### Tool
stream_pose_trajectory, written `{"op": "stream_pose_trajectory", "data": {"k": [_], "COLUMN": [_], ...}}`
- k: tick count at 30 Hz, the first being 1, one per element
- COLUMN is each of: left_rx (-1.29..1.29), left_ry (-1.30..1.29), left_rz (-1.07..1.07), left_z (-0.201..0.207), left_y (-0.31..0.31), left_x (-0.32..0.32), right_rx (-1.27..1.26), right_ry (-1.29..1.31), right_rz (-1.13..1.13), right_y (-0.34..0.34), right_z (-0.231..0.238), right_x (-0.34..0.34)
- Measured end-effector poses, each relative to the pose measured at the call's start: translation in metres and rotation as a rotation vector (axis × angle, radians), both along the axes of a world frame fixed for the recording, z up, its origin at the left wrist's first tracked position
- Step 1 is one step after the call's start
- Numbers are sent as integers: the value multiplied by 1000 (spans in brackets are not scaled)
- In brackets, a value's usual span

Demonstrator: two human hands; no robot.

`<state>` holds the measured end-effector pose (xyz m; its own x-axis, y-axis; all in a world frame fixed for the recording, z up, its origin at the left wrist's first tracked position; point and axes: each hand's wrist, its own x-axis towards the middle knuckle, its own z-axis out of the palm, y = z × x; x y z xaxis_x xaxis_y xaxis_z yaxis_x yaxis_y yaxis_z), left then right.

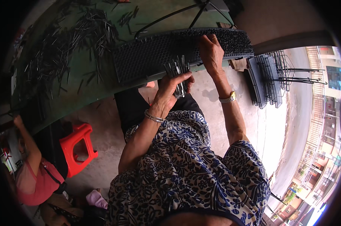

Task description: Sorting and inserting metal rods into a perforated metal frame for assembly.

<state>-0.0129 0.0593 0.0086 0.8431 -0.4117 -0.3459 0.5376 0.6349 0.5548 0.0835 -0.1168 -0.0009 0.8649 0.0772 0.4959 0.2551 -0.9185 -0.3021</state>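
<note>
A bundle of thin, dark, shiny strips (177,68) is gripped in my left hand (168,89), its ends fanning out above and below the fingers. Just beyond it lies a long black perforated panel (149,56), tilted along the table's near edge. Small dark pieces stand densely over the panel's right part, while its left part shows bare holes. My right hand (212,53) rests on that right part, thumb and fingers pinched together at the surface. Whatever sits between those fingertips is hidden from view.
Loose dark strips (99,32) lie heaped on the green table (88,90) to the left. Bent black rods (170,18) rise behind the panel. Black wire racks (267,81) stand at right. A red plastic stool (88,148) and a person in pink (38,180) are at left.
</note>
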Motion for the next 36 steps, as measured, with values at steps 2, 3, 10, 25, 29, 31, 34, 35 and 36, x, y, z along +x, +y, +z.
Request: {"op": "stream_pose_trajectory", "data": {"k": [2, 3, 10, 25, 29, 31, 34, 35, 36], "left_rx": [11, 15, 61, 235, 278, 276, 305, 304, 307], "left_ry": [-9, -18, -9, 2, -36, -22, -49, -48, -62], "left_rz": [1, 6, 22, -29, -44, -27, -31, -34, -53], "left_z": [0, 2, 2, 11, 10, 12, 16, 15, 14], "left_y": [0, 0, -1, 2, 5, 5, 5, 4, 5], "left_x": [1, 1, 0, 0, 3, 3, 2, 2, 3], "right_rx": [-5, -29, -8, 936, 943, 909, 918, 962, 962], "right_ry": [-22, -50, -26, 797, 743, 723, 731, 761, 763], "right_rz": [-4, -24, -53, 321, 295, 278, 253, 251, 253], "right_y": [4, 4, -2, 11, 14, 15, 13, 13, 13], "right_z": [5, 7, 5, 55, 57, 59, 57, 57, 57], "right_x": [-4, -6, -14, -77, -80, -80, -79, -79, -78]}}
